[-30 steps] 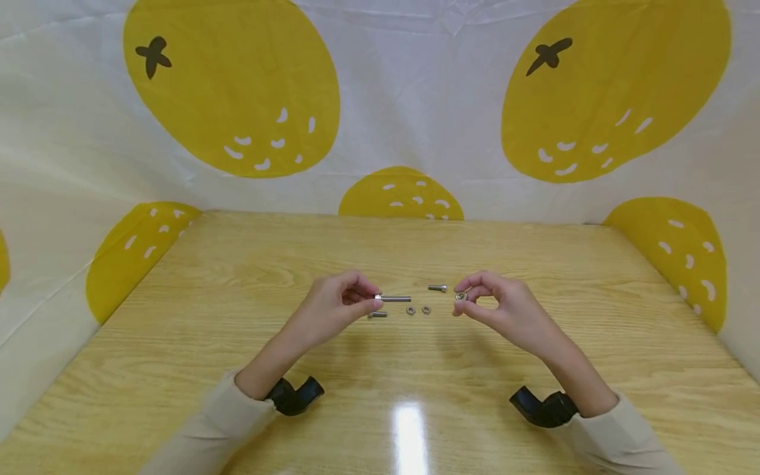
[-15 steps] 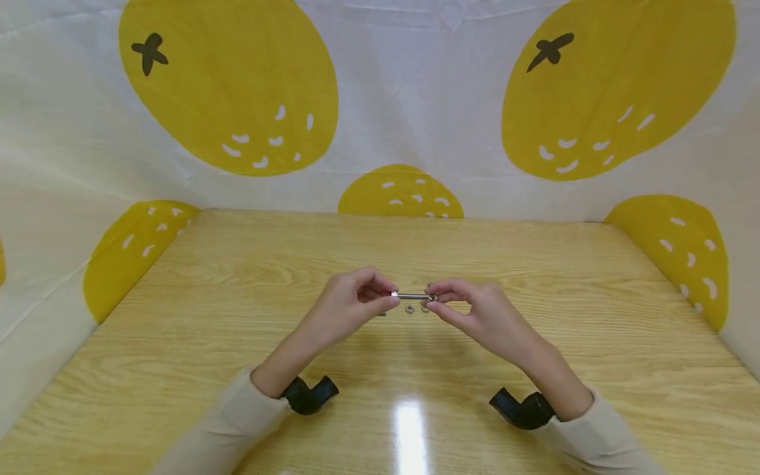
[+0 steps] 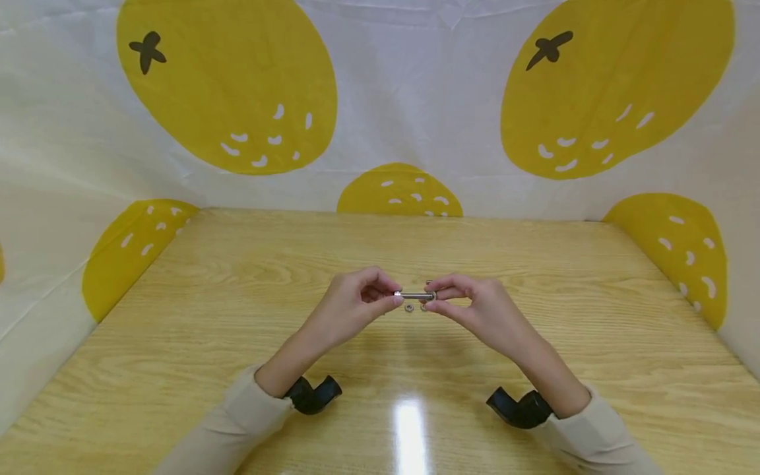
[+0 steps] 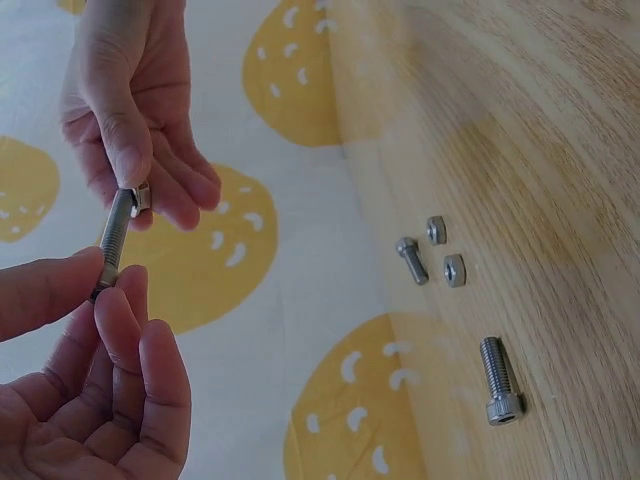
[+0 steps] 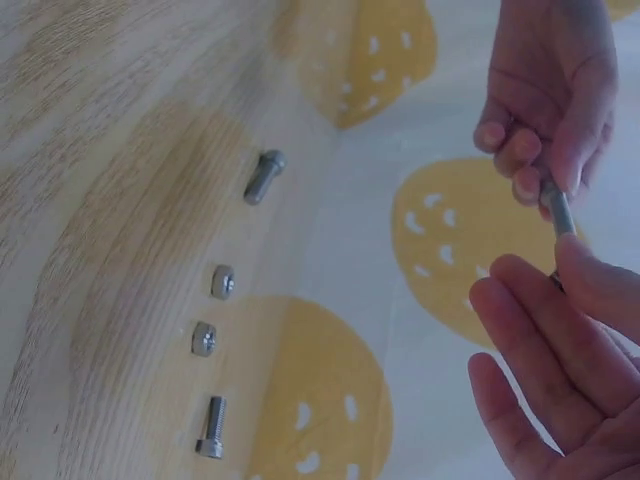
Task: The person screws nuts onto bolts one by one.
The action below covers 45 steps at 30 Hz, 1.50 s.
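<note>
My left hand (image 3: 355,309) pinches a long metal bolt (image 3: 415,296) by its head, between thumb and fingers. The shaft points right, held above the table. At its far end, my right hand (image 3: 477,309) pinches a hex nut (image 4: 143,198) between thumb and fingertips. In the left wrist view the nut meets the tip of the threaded shaft. The right thumb and fingers mostly hide this nut in the right wrist view (image 5: 557,281).
On the wooden table (image 3: 267,264) below lie two loose nuts, one nut (image 4: 455,270) near the other nut (image 4: 436,229). A socket-head bolt (image 4: 500,382) and another bolt (image 5: 264,178) lie on either side of them. A patterned cloth (image 3: 415,119) hangs behind the table.
My hands have come together from apart. The right hand has carried the nut left to the bolt's tip, while the left hand has moved the bolt slightly right.
</note>
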{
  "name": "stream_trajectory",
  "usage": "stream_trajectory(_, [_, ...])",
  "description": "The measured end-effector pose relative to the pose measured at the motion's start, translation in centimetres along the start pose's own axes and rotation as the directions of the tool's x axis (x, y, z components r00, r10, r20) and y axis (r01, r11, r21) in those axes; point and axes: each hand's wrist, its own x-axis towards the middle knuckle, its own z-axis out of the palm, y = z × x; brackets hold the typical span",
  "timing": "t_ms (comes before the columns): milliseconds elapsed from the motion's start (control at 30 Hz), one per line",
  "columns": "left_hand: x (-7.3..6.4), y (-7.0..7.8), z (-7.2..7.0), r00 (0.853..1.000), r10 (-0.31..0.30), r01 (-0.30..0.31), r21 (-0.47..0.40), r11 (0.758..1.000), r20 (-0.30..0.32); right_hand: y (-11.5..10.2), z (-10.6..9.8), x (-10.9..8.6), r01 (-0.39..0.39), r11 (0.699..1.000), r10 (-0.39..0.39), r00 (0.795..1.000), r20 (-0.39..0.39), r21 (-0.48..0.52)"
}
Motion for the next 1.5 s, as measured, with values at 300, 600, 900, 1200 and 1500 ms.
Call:
stream_trajectory(300, [-0.03,0.13,-0.04,1.000,-0.005,0.005,0.012,1.000,-0.013,0.09,0.24,0.08,-0.021,0.998,0.023,0.999,-0.023,0.060])
stream_trajectory(600, [-0.02,0.10,-0.10,1.000,-0.016,0.016,0.012,1.000,-0.015,0.12,0.37,-0.06,-0.019,0.977,0.025,0.999,-0.022,0.214])
stream_trajectory(900, [-0.08,0.33,-0.12,0.999,-0.032,0.031,-0.017,0.999,-0.043,0.04,-0.19,-0.17,-0.011,0.950,-0.004,0.999,0.046,0.312])
stream_trajectory(1200, [-0.15,0.41,-0.12,0.997,-0.049,0.046,-0.041,0.998,-0.067,0.07,-0.18,-0.10,0.039,0.976,-0.030,0.999,-0.041,0.215])
stream_trajectory(1500, [-0.27,0.73,-0.39,0.997,-0.040,0.036,-0.064,0.997,-0.071,0.05,-0.35,-0.03,0.129,0.986,-0.118,0.988,-0.105,0.104])
